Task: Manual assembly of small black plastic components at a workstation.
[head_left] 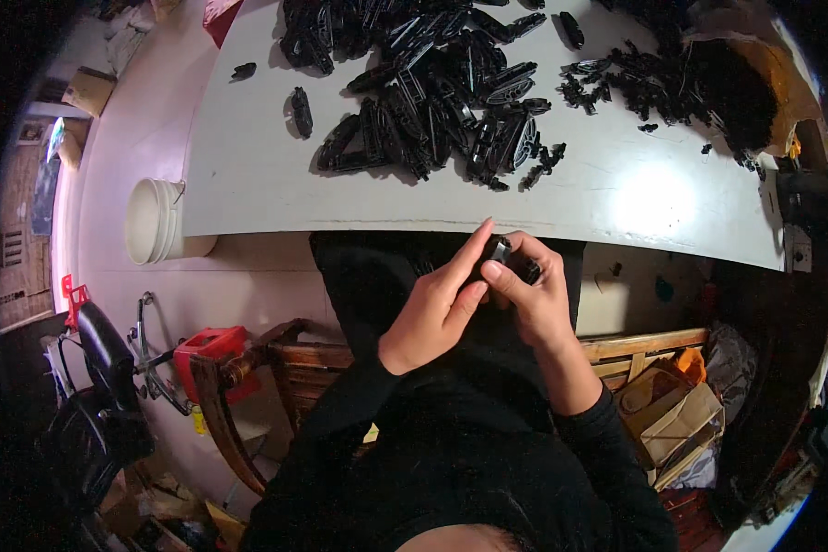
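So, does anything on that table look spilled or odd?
At the right end of the white table, small black parts trail from a ragged-edged brown container, as if spilled, though perhaps deliberately tipped out.

Black part (500, 249) at centre, black pieces (405, 115) at top; pale grey counter (248, 170); white bucket (143, 224) at left; red container (210, 346) lower left.

So I'm at a pale grey worktop (248, 175) across the upper middle of the frame, with a bright patch of light (655, 202) glaring off its right side. My wooden chair (322, 354) pokes out either side of me lower down. Pale floor (129, 175) runs down the left, and a pinkish-white glow (59, 230) lights the far left.
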Tool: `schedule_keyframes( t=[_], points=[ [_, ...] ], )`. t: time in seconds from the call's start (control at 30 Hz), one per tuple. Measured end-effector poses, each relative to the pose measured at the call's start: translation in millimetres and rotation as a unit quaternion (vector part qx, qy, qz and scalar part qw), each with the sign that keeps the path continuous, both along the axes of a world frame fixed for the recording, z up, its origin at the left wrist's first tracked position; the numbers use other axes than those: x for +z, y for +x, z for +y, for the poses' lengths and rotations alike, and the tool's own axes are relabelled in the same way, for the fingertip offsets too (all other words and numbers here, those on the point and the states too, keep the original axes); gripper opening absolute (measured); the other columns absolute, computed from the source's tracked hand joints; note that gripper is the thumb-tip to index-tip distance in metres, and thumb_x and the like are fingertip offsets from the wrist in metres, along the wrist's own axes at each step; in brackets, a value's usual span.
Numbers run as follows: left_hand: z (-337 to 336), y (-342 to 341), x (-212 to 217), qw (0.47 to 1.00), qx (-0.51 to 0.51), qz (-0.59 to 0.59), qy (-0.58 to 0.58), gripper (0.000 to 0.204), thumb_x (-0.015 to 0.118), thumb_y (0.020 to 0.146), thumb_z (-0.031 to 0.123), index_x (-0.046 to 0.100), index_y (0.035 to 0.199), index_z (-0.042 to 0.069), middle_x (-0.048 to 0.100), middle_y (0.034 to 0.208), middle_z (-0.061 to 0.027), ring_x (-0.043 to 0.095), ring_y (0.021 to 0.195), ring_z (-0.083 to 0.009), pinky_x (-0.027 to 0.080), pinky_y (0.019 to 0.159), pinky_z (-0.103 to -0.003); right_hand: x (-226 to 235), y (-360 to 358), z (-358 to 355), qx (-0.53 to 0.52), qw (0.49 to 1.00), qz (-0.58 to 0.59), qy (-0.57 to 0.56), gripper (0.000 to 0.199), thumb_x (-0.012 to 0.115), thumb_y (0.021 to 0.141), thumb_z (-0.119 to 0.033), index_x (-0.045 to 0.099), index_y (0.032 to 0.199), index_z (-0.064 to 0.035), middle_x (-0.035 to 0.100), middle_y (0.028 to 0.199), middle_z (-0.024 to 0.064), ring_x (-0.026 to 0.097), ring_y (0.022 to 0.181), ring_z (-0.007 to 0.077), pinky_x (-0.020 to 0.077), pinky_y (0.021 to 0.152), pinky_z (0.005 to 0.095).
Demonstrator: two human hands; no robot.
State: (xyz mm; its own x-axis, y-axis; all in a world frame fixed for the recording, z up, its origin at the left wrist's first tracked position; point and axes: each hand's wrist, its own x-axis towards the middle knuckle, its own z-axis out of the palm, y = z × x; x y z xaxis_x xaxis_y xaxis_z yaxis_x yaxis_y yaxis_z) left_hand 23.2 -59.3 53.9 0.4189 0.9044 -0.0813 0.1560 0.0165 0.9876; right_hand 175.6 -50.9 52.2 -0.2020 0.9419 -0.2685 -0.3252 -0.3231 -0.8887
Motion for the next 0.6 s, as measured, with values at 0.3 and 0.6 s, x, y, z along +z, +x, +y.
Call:
schedule_keyframes(
  t=[0.3, 0.6],
  points=[
    [73.8, -68.0, -21.0, 0.785, 0.246, 0.451, 0.345, 0.042, 0.063, 0.076, 0.010, 0.052, 0.116, 0.008, 0.046, 0.108, -0.0109, 0.044, 0.100, -0.0291, 0.039, 0.084, -0.040, -13.8, 39.5, 52.7, -0.099, 0.977, -0.166, 0.094, 0.018, 0.061, 0.080, -0.018, 0.053, 0.079, -0.0015, 0.053, 0.077, 0.0060, 0.054, 0.066, 0.0146, 0.0429, 0.057, 0.0273],
    [73.1, -73.0, -13.1, 0.794, 0.182, 0.491, 0.309, 0.031, 0.064, 0.075, 0.012, 0.053, 0.103, 0.004, 0.052, 0.096, -0.0099, 0.049, 0.093, -0.0283, 0.041, 0.082, -0.040, -1.2, 50.6, 80.8, 0.072, 0.622, -0.717, 0.307, 0.018, 0.064, 0.071, -0.009, 0.061, 0.089, -0.0113, 0.057, 0.079, 0.0069, 0.058, 0.069, 0.0301, 0.0468, 0.059, 0.0363]
  ],
)
